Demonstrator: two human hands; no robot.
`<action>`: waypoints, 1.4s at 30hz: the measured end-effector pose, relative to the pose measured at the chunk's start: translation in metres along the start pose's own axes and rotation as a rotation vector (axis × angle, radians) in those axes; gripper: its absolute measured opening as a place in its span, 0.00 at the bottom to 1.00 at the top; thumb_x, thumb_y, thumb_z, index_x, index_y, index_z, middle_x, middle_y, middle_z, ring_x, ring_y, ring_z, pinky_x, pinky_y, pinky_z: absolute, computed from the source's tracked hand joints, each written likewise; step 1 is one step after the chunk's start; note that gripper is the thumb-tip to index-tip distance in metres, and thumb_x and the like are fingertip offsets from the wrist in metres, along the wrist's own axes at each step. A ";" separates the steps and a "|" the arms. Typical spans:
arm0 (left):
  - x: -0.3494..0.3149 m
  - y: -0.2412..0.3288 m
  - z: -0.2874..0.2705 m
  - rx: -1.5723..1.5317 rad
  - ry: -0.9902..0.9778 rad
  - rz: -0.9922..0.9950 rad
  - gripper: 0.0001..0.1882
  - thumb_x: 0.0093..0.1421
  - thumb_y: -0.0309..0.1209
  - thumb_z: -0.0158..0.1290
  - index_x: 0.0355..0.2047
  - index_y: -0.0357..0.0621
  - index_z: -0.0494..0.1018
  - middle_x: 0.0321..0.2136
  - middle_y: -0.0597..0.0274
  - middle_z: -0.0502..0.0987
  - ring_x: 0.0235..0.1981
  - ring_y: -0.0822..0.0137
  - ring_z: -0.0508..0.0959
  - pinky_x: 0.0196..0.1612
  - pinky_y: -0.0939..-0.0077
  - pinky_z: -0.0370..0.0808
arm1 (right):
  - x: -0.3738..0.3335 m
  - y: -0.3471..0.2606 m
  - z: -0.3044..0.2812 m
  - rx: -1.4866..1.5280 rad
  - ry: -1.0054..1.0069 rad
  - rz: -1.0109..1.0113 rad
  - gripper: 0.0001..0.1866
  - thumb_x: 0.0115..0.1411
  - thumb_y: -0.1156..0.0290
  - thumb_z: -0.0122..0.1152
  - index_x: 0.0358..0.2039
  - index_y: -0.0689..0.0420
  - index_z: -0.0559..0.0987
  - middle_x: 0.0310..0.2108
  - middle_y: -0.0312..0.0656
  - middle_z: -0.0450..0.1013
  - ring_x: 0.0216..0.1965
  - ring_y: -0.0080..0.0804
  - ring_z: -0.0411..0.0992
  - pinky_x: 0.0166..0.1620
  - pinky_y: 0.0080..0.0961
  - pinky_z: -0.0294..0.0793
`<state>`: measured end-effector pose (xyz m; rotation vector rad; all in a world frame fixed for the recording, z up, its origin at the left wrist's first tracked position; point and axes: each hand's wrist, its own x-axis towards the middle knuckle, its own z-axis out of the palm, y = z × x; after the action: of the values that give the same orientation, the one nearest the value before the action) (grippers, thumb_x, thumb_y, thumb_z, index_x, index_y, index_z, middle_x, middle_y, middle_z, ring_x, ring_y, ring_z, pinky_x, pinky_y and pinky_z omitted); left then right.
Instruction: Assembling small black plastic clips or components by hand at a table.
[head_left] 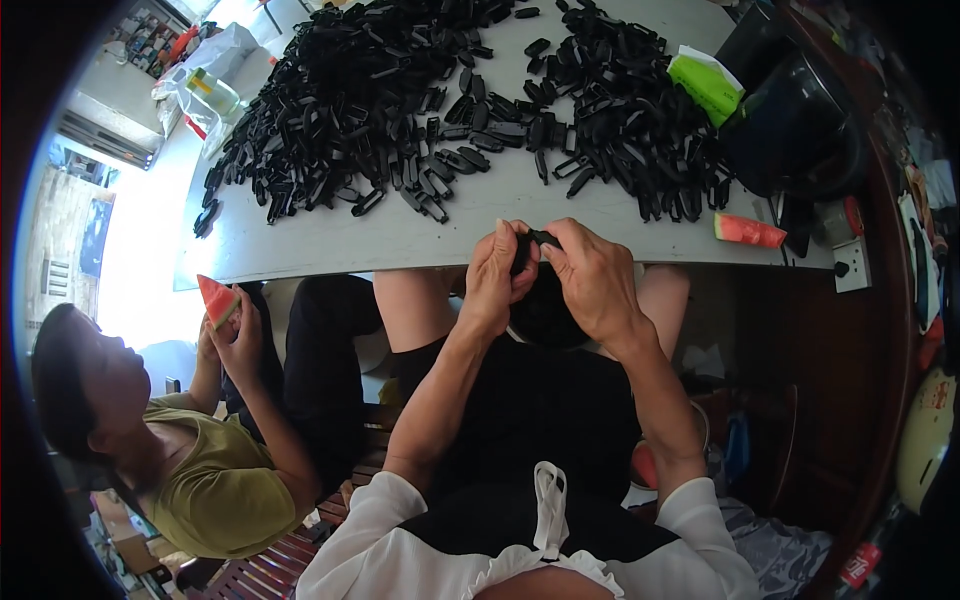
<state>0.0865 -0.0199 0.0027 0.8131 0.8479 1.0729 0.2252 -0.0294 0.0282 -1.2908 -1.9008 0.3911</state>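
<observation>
Over the table's near edge, my left hand [490,278] and my right hand [602,285] meet, both closed on one small black plastic part [544,238]. The fingers cover most of it. Beneath my hands, between my knees, sits a round dark container [550,315]; its contents are too dark to make out. Ahead on the table lies a large heap of similar black oblong parts [340,110], many with a slot-like opening. To its right spreads a smaller heap of black parts [645,140], joined to it by scattered pieces.
The pale table [300,245] holds a watermelon slice [749,231], a glossy black container [795,125] and a green packet [706,85] at right. A clear bottle [213,92] stands far left. At left a seated person [215,480] holds a watermelon wedge [216,298]. A socket block [852,264] is at right.
</observation>
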 end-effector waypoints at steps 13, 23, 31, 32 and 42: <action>-0.002 0.001 -0.006 0.099 -0.008 -0.065 0.22 0.69 0.47 0.35 0.29 0.42 0.66 0.13 0.73 0.58 0.12 0.81 0.53 0.14 0.85 0.49 | -0.007 0.001 0.011 -0.308 -0.134 -0.144 0.04 0.51 0.80 0.53 0.26 0.62 0.67 0.19 0.48 0.70 0.19 0.40 0.74 0.22 0.32 0.72; 0.000 -0.013 0.001 0.273 0.147 0.201 0.20 0.68 0.41 0.41 0.25 0.40 0.68 0.22 0.70 0.64 0.20 0.81 0.60 0.22 0.86 0.57 | -0.031 0.015 0.014 1.044 -0.139 0.408 0.27 0.61 0.55 0.55 0.51 0.65 0.65 0.36 0.40 0.68 0.33 0.22 0.69 0.28 0.20 0.74; 0.001 -0.017 0.009 0.013 -0.138 0.147 0.26 0.65 0.51 0.41 0.35 0.39 0.74 0.50 0.59 0.65 0.37 0.73 0.70 0.32 0.81 0.69 | -0.037 0.033 0.022 1.106 -0.194 0.351 0.26 0.64 0.59 0.53 0.55 0.64 0.65 0.32 0.37 0.65 0.29 0.20 0.67 0.23 0.14 0.69; 0.001 -0.018 0.010 -0.054 -0.177 0.120 0.26 0.65 0.52 0.41 0.36 0.38 0.73 0.49 0.59 0.66 0.36 0.73 0.70 0.31 0.82 0.70 | -0.038 0.033 0.023 1.071 -0.183 0.343 0.25 0.64 0.61 0.53 0.55 0.64 0.64 0.32 0.37 0.65 0.28 0.19 0.66 0.22 0.13 0.68; 0.104 0.037 -0.048 0.869 0.391 0.412 0.09 0.58 0.34 0.54 0.32 0.39 0.75 0.26 0.61 0.72 0.33 0.68 0.71 0.36 0.71 0.68 | -0.056 0.051 0.003 0.299 -0.297 0.338 0.13 0.59 0.67 0.59 0.30 0.64 0.70 0.21 0.43 0.68 0.17 0.33 0.68 0.22 0.26 0.69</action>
<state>0.0545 0.0964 -0.0047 1.5802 1.5724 1.2436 0.2657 -0.0557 -0.0301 -1.4050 -1.7677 1.0513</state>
